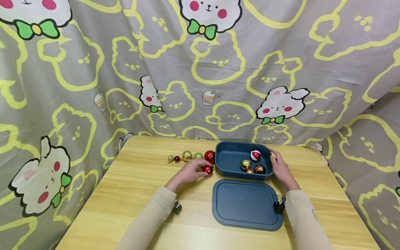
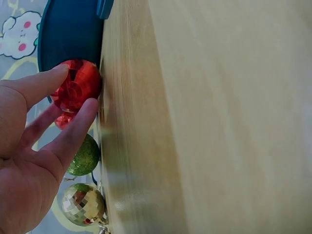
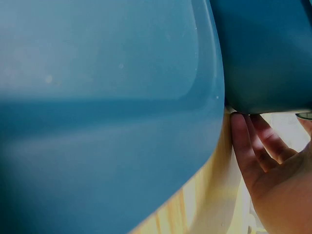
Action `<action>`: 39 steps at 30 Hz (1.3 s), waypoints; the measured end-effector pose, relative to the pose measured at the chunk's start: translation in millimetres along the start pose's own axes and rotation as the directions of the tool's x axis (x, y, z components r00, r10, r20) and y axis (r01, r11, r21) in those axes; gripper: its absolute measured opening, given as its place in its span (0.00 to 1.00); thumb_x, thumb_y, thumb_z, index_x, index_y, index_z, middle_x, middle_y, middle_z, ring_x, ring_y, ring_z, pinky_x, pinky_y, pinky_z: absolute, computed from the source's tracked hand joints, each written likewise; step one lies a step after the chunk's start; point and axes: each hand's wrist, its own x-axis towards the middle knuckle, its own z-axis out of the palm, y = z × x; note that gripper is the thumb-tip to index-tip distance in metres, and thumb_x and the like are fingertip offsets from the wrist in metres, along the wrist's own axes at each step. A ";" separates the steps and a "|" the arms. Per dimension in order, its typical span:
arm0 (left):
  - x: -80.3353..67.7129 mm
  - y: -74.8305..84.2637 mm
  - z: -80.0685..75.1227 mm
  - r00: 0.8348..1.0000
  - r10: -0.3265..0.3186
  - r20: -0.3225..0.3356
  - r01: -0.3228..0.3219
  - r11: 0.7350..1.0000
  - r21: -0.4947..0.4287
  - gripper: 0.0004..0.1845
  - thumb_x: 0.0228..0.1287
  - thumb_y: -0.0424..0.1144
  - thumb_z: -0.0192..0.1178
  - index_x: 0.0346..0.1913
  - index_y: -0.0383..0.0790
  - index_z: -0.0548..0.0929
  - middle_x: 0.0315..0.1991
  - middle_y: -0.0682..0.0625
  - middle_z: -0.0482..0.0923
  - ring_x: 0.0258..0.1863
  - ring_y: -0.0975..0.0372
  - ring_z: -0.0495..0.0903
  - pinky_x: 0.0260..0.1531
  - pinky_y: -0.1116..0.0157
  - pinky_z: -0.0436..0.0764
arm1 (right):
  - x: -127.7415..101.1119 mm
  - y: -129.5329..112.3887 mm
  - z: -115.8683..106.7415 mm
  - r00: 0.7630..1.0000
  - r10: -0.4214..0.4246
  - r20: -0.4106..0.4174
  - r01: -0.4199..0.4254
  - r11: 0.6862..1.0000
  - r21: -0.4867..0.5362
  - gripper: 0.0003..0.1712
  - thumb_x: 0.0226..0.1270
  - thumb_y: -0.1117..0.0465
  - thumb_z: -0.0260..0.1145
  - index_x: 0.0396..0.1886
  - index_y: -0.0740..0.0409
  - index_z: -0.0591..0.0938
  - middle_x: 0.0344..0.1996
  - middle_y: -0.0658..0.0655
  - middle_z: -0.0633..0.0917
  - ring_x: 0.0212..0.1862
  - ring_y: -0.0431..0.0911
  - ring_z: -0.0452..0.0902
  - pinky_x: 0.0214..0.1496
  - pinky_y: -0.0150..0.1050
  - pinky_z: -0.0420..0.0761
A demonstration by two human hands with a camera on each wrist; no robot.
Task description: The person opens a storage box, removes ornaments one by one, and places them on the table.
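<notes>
one red bauble [image 1: 207,169] half hidden

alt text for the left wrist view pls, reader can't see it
The left hand pinches a shiny red faceted bauble between fingertips, against the edge of a wooden table beside a dark blue box. Near the palm lie a green glitter bauble and a gold mirrored bauble; a smaller red one is mostly hidden behind the fingers.

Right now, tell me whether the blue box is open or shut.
Open: the blue box shows baubles inside, and its lid lies flat on the table in front.
</notes>
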 end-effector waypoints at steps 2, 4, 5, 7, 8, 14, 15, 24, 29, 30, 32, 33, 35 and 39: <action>-0.7 -0.3 -0.1 1.000 0.004 -0.007 -0.004 1.000 0.008 0.21 0.67 0.35 0.71 0.62 0.45 0.85 0.56 0.49 0.82 0.57 0.57 0.81 0.58 0.58 0.84 | 0.2 -1.0 0.9 1.000 -0.001 0.001 0.001 1.000 0.002 0.34 0.87 0.44 0.35 0.85 0.50 0.51 0.79 0.73 0.58 0.76 0.71 0.56 0.77 0.71 0.54; -1.3 0.0 0.1 1.000 0.013 -0.016 -0.013 1.000 0.011 0.21 0.67 0.35 0.71 0.62 0.46 0.85 0.57 0.49 0.82 0.57 0.57 0.81 0.57 0.58 0.84 | 0.0 -1.8 1.2 1.000 0.001 0.000 -0.001 1.000 0.002 0.34 0.87 0.44 0.35 0.85 0.50 0.51 0.79 0.73 0.58 0.76 0.71 0.55 0.77 0.71 0.54; -1.5 0.4 0.2 1.000 0.018 -0.018 -0.018 1.000 0.009 0.21 0.67 0.34 0.70 0.62 0.46 0.85 0.57 0.48 0.82 0.57 0.57 0.81 0.57 0.58 0.84 | -0.3 -2.0 1.2 1.000 0.004 0.000 -0.004 1.000 0.002 0.34 0.87 0.44 0.35 0.85 0.50 0.51 0.79 0.73 0.57 0.76 0.71 0.55 0.77 0.71 0.53; -1.5 1.0 0.6 0.999 0.027 -0.023 -0.027 1.000 0.012 0.21 0.67 0.34 0.70 0.63 0.46 0.85 0.57 0.48 0.82 0.57 0.56 0.81 0.58 0.57 0.84 | -1.0 -2.2 0.8 1.000 0.007 0.000 -0.007 1.000 0.003 0.34 0.87 0.44 0.35 0.85 0.50 0.51 0.80 0.73 0.57 0.77 0.72 0.54 0.77 0.71 0.53; -1.5 1.5 0.8 0.999 0.031 -0.024 -0.031 0.999 0.011 0.22 0.67 0.34 0.70 0.63 0.45 0.84 0.57 0.48 0.82 0.57 0.56 0.82 0.58 0.57 0.84 | -1.4 -2.2 0.6 1.000 0.008 0.000 -0.008 1.000 0.002 0.34 0.87 0.44 0.35 0.85 0.50 0.51 0.80 0.73 0.57 0.77 0.72 0.54 0.77 0.71 0.53; -2.5 2.5 0.8 1.000 0.026 -0.014 -0.026 1.000 0.001 0.22 0.69 0.34 0.69 0.64 0.44 0.83 0.57 0.48 0.82 0.57 0.55 0.82 0.59 0.56 0.84 | -1.9 -0.6 -0.3 1.000 -0.002 -0.003 0.002 1.000 0.005 0.34 0.87 0.44 0.34 0.85 0.51 0.51 0.79 0.74 0.58 0.76 0.72 0.55 0.77 0.71 0.54; -2.8 2.8 0.5 1.000 0.026 -0.014 -0.026 1.000 -0.004 0.21 0.69 0.34 0.69 0.64 0.44 0.83 0.57 0.48 0.82 0.57 0.55 0.82 0.59 0.56 0.84 | -1.8 -0.3 -0.2 1.000 -0.003 -0.004 0.003 1.000 0.005 0.34 0.87 0.44 0.34 0.85 0.51 0.51 0.79 0.74 0.58 0.76 0.72 0.56 0.77 0.71 0.54; -6.6 2.3 -3.8 0.999 0.027 -0.038 -0.027 1.000 0.004 0.20 0.70 0.34 0.67 0.64 0.44 0.83 0.59 0.47 0.82 0.58 0.50 0.83 0.60 0.55 0.84 | -1.8 -1.0 0.4 1.000 -0.005 -0.004 0.005 1.000 0.012 0.34 0.88 0.45 0.35 0.85 0.51 0.51 0.78 0.74 0.59 0.74 0.72 0.58 0.76 0.70 0.55; -6.8 4.1 -9.7 0.997 0.029 -0.071 -0.030 0.999 -0.013 0.20 0.70 0.34 0.67 0.63 0.45 0.83 0.58 0.46 0.82 0.58 0.49 0.83 0.58 0.56 0.85 | -2.2 -0.7 0.3 1.000 -0.005 -0.005 0.005 1.000 0.007 0.34 0.88 0.45 0.34 0.85 0.51 0.51 0.79 0.74 0.57 0.76 0.72 0.56 0.77 0.71 0.54; -6.6 5.1 -11.3 0.996 0.029 -0.083 -0.030 0.999 -0.010 0.20 0.70 0.34 0.67 0.63 0.45 0.84 0.58 0.47 0.82 0.58 0.49 0.83 0.57 0.56 0.85 | -2.2 -0.6 0.3 1.000 -0.005 -0.005 0.006 1.000 0.007 0.34 0.88 0.45 0.34 0.85 0.51 0.51 0.79 0.74 0.57 0.76 0.72 0.56 0.76 0.71 0.54; -6.0 7.4 -14.6 0.993 0.039 -0.111 -0.040 0.999 -0.010 0.20 0.70 0.34 0.67 0.63 0.45 0.84 0.58 0.47 0.82 0.58 0.49 0.83 0.57 0.55 0.85 | -2.0 -0.5 0.3 1.000 -0.007 -0.004 0.007 1.000 0.008 0.34 0.88 0.45 0.34 0.85 0.52 0.51 0.79 0.74 0.57 0.76 0.72 0.55 0.76 0.71 0.54; -5.6 8.8 -16.1 0.991 0.046 -0.124 -0.049 0.999 -0.019 0.20 0.70 0.33 0.67 0.63 0.44 0.84 0.59 0.47 0.82 0.59 0.48 0.83 0.57 0.53 0.85 | -2.0 -0.5 0.3 1.000 -0.008 -0.003 0.008 1.000 0.008 0.34 0.88 0.44 0.35 0.85 0.52 0.51 0.79 0.74 0.57 0.76 0.72 0.55 0.76 0.71 0.54; -3.9 11.7 -18.8 0.988 0.062 -0.143 -0.067 0.997 -0.033 0.20 0.70 0.33 0.67 0.64 0.43 0.83 0.59 0.45 0.81 0.58 0.46 0.82 0.58 0.50 0.85 | -1.9 -0.5 0.4 1.000 -0.008 -0.002 0.008 1.000 0.009 0.34 0.88 0.44 0.35 0.85 0.52 0.51 0.79 0.74 0.57 0.76 0.72 0.55 0.77 0.71 0.54; 2.8 17.7 -21.3 0.978 0.117 -0.172 -0.124 0.992 -0.031 0.20 0.71 0.32 0.66 0.64 0.41 0.83 0.58 0.42 0.81 0.56 0.44 0.83 0.56 0.47 0.84 | -1.3 -0.6 0.4 1.000 -0.006 0.000 0.006 1.000 0.008 0.34 0.87 0.44 0.35 0.85 0.52 0.51 0.79 0.74 0.57 0.76 0.72 0.55 0.77 0.71 0.54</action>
